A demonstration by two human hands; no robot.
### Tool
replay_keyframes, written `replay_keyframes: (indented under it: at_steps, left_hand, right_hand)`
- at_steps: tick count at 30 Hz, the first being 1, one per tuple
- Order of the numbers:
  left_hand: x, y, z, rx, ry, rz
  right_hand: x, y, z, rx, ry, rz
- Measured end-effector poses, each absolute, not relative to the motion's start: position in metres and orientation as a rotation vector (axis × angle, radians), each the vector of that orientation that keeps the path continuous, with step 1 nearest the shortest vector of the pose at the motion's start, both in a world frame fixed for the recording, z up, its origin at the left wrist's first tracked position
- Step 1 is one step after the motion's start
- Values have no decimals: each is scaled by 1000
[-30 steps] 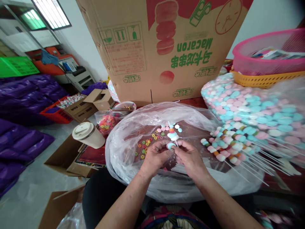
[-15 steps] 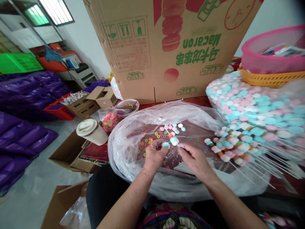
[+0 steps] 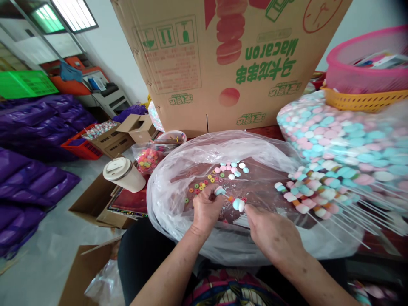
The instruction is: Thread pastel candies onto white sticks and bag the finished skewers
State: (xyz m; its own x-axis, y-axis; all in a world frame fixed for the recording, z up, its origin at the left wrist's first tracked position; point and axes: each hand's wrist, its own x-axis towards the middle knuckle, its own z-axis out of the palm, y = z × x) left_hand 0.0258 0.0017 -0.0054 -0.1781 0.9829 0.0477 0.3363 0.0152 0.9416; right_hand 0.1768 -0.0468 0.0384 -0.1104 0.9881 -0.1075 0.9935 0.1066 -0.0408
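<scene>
My left hand (image 3: 206, 207) pinches a pale blue marshmallow disc (image 3: 219, 191) between thumb and fingertips. The disc is at the tip of a skewer, and I cannot tell whether the stick has gone through it. Along that skewer sit an orange ring (image 3: 230, 199) and, closer to my right hand, a blue and white marshmallow pair (image 3: 238, 205). My right hand (image 3: 274, 231) is closed around the stick's other end, which its fingers hide. Below lie loose marshmallow discs (image 3: 227, 168) in pink, blue and white, colourful cereal rings (image 3: 203, 186) and white sticks (image 3: 241, 220).
A clear plastic sheet (image 3: 168, 212) rings the work spot. Finished skewers (image 3: 318, 191) lie to the right before a big bag of marshmallows (image 3: 357, 136). A tall carton (image 3: 204, 85) stands behind; a lidded cup (image 3: 124, 174) and a bag of rings (image 3: 149, 159) are left.
The skewer has swung from steep to nearly level, its tip now at the blue disc in my left hand. My right hand has shifted slightly right and down.
</scene>
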Motion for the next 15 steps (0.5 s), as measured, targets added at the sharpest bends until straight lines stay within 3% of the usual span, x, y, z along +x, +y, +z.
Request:
replay_keyframes:
  at_steps: [4,15]
  left_hand:
    - [28,-2,-4,1474,1649,1187]
    - [37,2,-13,1065,1563,1329]
  right_hand:
    - [168,-46,47,2011,2245,-113]
    - [149,-53,31,2061,2398,-93]
